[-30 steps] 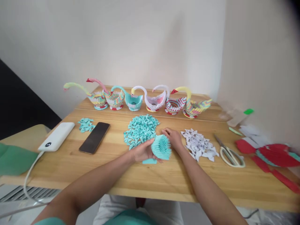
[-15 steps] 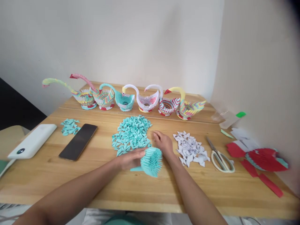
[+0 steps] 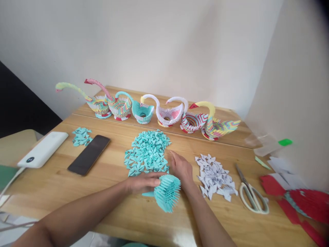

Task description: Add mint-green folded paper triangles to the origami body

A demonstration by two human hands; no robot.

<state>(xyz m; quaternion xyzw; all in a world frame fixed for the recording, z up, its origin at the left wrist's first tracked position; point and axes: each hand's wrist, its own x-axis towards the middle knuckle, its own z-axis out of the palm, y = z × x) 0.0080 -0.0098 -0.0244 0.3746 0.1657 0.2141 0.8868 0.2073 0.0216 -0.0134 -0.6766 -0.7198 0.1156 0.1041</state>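
My left hand (image 3: 144, 181) is wrapped round the side of a teal folded-paper bowl shape (image 3: 168, 193), built from many small pointed pieces. The bowl is tilted, with its spiky opening facing right. A flat teal strip sticks out under my left hand. Just beyond lies a heap of teal folded-paper triangles (image 3: 149, 151). My right hand (image 3: 182, 168) rests at the right edge of this heap, its fingers curled together. Whatever may be between those fingertips is hidden from view.
White paper triangles (image 3: 214, 176) lie right of my right hand, then scissors (image 3: 250, 193) and red paper work (image 3: 305, 202). Several paper swans (image 3: 168, 115) line the back. On the left are a phone (image 3: 89, 155), a white power bank (image 3: 43, 150) and a small teal pile (image 3: 81, 136).
The camera view has tilted and shifted, so the table's things appear displaced. My left hand keeps its hold on the paper bowl, and my right hand stays beside the teal heap.
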